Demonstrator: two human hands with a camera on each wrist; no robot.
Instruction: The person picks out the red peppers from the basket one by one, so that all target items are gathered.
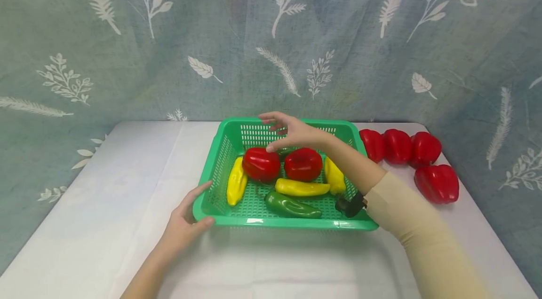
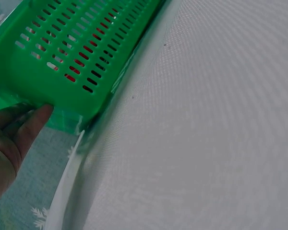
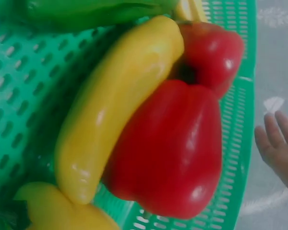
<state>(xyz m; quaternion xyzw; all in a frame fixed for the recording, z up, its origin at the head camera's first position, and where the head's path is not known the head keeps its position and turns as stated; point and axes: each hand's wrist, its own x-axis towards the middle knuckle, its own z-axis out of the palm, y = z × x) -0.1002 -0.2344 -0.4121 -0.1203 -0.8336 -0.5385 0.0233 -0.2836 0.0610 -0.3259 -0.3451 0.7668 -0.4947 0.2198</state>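
A green plastic basket [image 1: 296, 223] holds a left red bell pepper [image 1: 261, 167], a right red bell pepper [image 1: 303, 167], yellow peppers [image 1: 302, 188] and a long green pepper [image 1: 290, 205]. Another green piece behind the red ones is mostly hidden. My left hand [image 1: 179, 231] touches the basket's front left corner, its thumb and fingers spread around it; in the left wrist view its fingertips meet the green wall [image 2: 33, 86]. Over the basket's back half, my right hand [image 1: 296, 133] hovers near the left red pepper with loosely bent fingers and nothing in them.
Several red bell peppers [image 1: 397, 146] lie on the white table [image 1: 139, 162] just right of the basket. Behind the table hangs a patterned grey-green cloth [image 1: 237, 31]. A small black device [image 1: 350, 205] sits at my right wrist, above the basket's right front part.
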